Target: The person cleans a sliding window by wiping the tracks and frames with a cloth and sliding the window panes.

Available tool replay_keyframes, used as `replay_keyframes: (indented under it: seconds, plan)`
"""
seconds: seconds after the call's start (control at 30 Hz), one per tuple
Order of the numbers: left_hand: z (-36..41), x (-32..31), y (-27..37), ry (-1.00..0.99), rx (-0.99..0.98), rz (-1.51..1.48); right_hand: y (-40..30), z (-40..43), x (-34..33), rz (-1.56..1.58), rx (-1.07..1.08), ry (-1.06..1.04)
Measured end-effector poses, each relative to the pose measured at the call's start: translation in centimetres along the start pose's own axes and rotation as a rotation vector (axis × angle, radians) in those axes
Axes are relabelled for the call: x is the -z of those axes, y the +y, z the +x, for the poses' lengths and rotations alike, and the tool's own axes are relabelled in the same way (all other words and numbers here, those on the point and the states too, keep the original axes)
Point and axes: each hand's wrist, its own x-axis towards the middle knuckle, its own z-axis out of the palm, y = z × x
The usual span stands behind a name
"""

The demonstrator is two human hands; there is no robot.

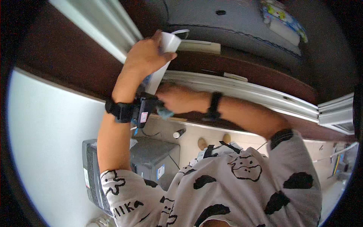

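Observation:
My left hand (pixel 144 55) grips a long white box-shaped object (pixel 158 79) near its upper end, thumb on one side and fingers over the other. The object slants over the dark brown sill (pixel 195 59), and a thin white loop (pixel 181 31) shows beside its top. My right hand (pixel 178 98) is blurred and lies close to the object's lower end. A pale blue-green cloth (pixel 166 113) hangs from under this hand; its fingertips are hidden. A black strapped device (pixel 143 110) sits on my left wrist, a black band (pixel 214 105) on my right.
White window-frame rails (pixel 255 98) run along the sill, with an upright frame (pixel 99 22) at left. Beyond lie a pale flat block (pixel 201 46) and a colourful packet (pixel 283 22). A dark grey box (pixel 153 156) and a bottle (pixel 179 133) are on the floor.

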Motion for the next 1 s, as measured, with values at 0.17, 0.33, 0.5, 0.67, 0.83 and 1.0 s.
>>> replay_keyframes:
  seconds: [0.17,0.33,0.5,0.67,0.83,1.0]
  plan:
    - [-0.3,0.1,1.0,0.115,-0.052,0.007,2.4,-2.8,-8.2,-0.525,0.132,0.223]
    - [-0.5,0.9,1.1,0.081,-0.012,-0.018,1.7,-5.6,-6.5,-0.450,-0.064,0.132]
    - [-0.8,0.7,0.2,0.051,-0.014,-0.004,-1.0,-13.4,-1.3,-0.525,-0.271,-0.008]
    - [-1.1,0.6,0.9,0.124,-0.056,0.008,-2.0,-18.5,5.6,-0.176,-0.670,-0.014]
    - [-1.4,0.7,0.5,0.099,-0.008,0.003,-0.1,-10.3,7.7,-0.199,-0.442,0.194]
    - [-0.3,0.6,0.6,0.094,-0.029,-0.035,3.8,-2.6,0.7,-0.396,-0.155,0.210]
